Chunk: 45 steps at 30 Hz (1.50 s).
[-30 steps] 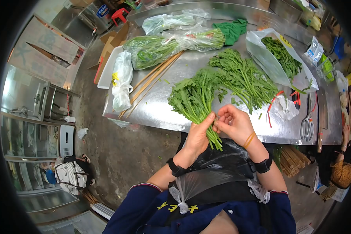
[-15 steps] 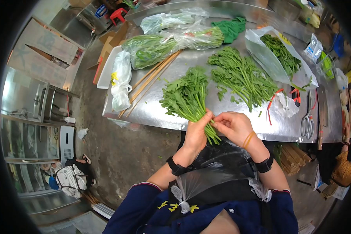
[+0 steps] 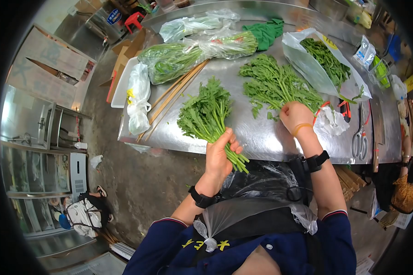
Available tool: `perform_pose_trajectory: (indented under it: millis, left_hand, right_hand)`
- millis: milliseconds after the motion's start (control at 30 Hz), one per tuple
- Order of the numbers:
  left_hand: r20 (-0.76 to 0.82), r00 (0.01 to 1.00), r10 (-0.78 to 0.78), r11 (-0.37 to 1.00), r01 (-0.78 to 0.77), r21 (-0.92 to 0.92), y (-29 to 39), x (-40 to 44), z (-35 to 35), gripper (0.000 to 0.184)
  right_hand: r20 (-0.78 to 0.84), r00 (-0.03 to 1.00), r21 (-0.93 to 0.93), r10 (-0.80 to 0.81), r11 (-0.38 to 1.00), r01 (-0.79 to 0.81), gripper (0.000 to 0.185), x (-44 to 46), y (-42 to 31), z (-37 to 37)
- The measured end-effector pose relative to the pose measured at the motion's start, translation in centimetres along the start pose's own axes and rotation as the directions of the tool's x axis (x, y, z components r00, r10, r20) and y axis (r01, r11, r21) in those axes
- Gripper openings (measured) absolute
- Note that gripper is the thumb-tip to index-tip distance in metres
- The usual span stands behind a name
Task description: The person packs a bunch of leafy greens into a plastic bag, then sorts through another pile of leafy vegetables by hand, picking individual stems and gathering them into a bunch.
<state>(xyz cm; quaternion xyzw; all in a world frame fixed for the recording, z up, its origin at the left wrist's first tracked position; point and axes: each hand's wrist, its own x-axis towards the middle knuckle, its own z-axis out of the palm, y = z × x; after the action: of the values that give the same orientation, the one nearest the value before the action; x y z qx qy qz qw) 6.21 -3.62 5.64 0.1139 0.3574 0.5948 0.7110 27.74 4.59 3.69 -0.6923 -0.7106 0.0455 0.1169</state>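
Note:
My left hand (image 3: 219,155) is closed around the stems of a bunch of leafy greens (image 3: 203,111). The leaves point away from me over the metal table, and the cut stem ends stick out below my fist. At the near edge of a loose pile of the same greens (image 3: 280,82), my right hand (image 3: 295,115) has its fingers curled in. Whatever it may grip is hidden behind the hand. Around my right wrist sits a yellow rubber band (image 3: 301,128).
Right of the pile lie an open plastic bag of greens (image 3: 328,62), crumpled white paper (image 3: 332,123), scissors (image 3: 360,144) and a knife (image 3: 377,133). Wooden sticks (image 3: 176,91), bagged greens (image 3: 170,64) and a green cloth (image 3: 266,34) occupy the back left.
My right hand has left the stems of the held bunch and moved up and right to the loose pile. My left hand, still holding its bunch, has shifted slightly left.

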Motion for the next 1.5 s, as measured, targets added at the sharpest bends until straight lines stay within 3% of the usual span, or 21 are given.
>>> perform_pose_trajectory:
  millis: [67, 100, 133, 167, 233, 300, 333, 400, 433, 533, 700, 767, 900, 967, 1100, 1167, 1200, 1267, 1400, 1467, 1500]
  left_hand:
    - [0.005, 1.0, -0.007, 1.0, 0.007, 0.003, 0.1, 0.0, -0.1, 0.009]
    - [-0.009, 1.0, -0.009, 1.0, 0.009, -0.004, 0.1, 0.0, -0.1, 0.009]
    - [-0.022, 1.0, -0.014, 1.0, 0.014, -0.011, 0.0, 0.0, -0.1, 0.011]
    - [-0.013, 1.0, -0.017, 1.0, 0.017, -0.015, -0.1, 0.1, 0.0, 0.011]
    - [-0.056, 0.997, -0.049, 0.998, 0.047, -0.031, -0.2, 0.3, 0.5, 0.018]
    - [-0.032, 0.997, -0.069, 0.997, 0.068, -0.028, -0.2, 0.6, 1.0, 0.019]
    - [-0.028, 0.996, -0.089, 0.996, 0.088, -0.032, -0.4, 0.6, 1.0, 0.02]
    - [-0.03, 0.991, -0.133, 0.989, 0.131, -0.061, -0.9, 0.4, 0.8, 0.018]
    - [-0.029, 0.991, -0.129, 0.99, 0.127, -0.058, -1.0, 0.4, 0.9, 0.018]
    - [-0.033, 0.989, -0.144, 0.985, 0.14, -0.103, -1.1, 0.2, 1.2, 0.013]
    - [0.004, 0.985, -0.173, 0.973, 0.172, -0.151, -1.1, 0.1, 1.2, 0.012]
    - [0.065, 0.977, -0.203, 0.971, 0.209, -0.12, -1.1, -0.1, 1.2, 0.012]
    - [0.078, 0.967, -0.242, 0.969, 0.245, -0.039, -1.0, -0.3, 1.1, 0.014]
    - [0.1, 0.965, -0.241, 0.97, 0.244, -0.014, -1.0, -0.4, 1.0, 0.014]
    - [0.064, 0.976, -0.208, 0.976, 0.203, 0.081, -1.0, -0.7, 1.1, 0.016]
    - [0.087, 0.978, -0.187, 0.98, 0.18, 0.084, -1.0, -0.7, 1.2, 0.016]
    - [0.106, 0.981, -0.165, 0.984, 0.156, 0.086, -1.0, -0.7, 1.1, 0.017]
    - [0.098, 0.985, -0.143, 0.984, 0.13, 0.124, -1.1, -0.9, 1.3, 0.017]
    - [0.063, 0.992, -0.11, 0.977, 0.097, 0.19, -1.4, -1.0, 1.9, 0.016]
    - [0.061, 0.992, -0.109, 0.979, 0.096, 0.177, -1.5, -0.7, 1.5, 0.016]
    - [0.064, 0.991, -0.118, 0.98, 0.106, 0.167, -1.6, -0.7, 1.3, 0.016]
  right_hand:
    - [0.053, 0.995, 0.429, 0.086, 0.898, -0.101, 0.011, 0.4, 0.7, -0.9]
    - [0.052, 0.995, 0.427, 0.084, 0.899, -0.098, 0.011, 0.4, 0.8, -1.7]
    - [0.162, 0.977, 0.777, 0.141, 0.592, -0.214, 0.012, 0.2, 1.1, -2.7]
    - [0.28, 0.949, 0.941, 0.141, 0.153, -0.301, 0.013, -0.1, 1.4, -3.5]
    - [0.274, 0.949, 0.953, 0.155, 0.086, -0.29, 0.017, -1.0, 1.8, -2.7]
    - [0.465, 0.883, 0.885, 0.058, -0.028, -0.465, 0.019, -2.2, 0.9, -2.1]
    - [0.466, 0.883, 0.885, 0.06, -0.026, -0.466, 0.019, -2.6, 0.3, -2.3]
    - [0.432, 0.9, 0.893, 0.065, -0.171, -0.416, 0.021, -3.6, -1.1, -2.8]
    - [0.429, 0.901, 0.894, 0.062, -0.173, -0.414, 0.021, -3.9, -1.7, -3.1]
    - [0.434, 0.881, 0.885, -0.185, -0.093, -0.456, 0.017, -5.1, -3.5, -4.1]
    - [0.366, 0.904, 0.917, -0.222, -0.079, -0.391, 0.017, -5.8, -5.5, -3.7]
    - [0.332, 0.916, 0.943, -0.227, 0.092, -0.319, 0.017, -6.1, -5.8, -3.5]
    - [0.373, 0.883, 0.927, -0.286, 0.077, -0.367, 0.014, -6.5, -6.1, -3.0]
    - [0.307, 0.921, 0.944, -0.242, 0.203, -0.261, 0.013, -6.4, -5.9, -2.1]
    - [0.367, 0.894, 0.893, -0.257, 0.366, -0.262, 0.016, -6.2, -6.2, -4.3]
    - [0.325, 0.912, 0.755, -0.251, 0.65, -0.09, 0.01, -5.8, -6.2, -5.0]
    - [0.326, 0.912, 0.755, -0.25, 0.65, -0.092, 0.01, -5.7, -6.4, -4.9]
    - [0.178, 0.98, 0.888, -0.094, 0.445, -0.119, 0.013, -5.4, -6.9, -4.4]
    - [0.207, 0.974, 0.899, -0.09, 0.411, -0.153, 0.02, -4.7, -7.1, -2.8]
    - [0.305, 0.945, 0.933, -0.12, 0.237, -0.271, 0.018, -4.7, -6.8, -2.3]
    - [0.31, 0.943, 0.932, -0.12, 0.236, -0.276, 0.018, -4.7, -6.7, -2.1]
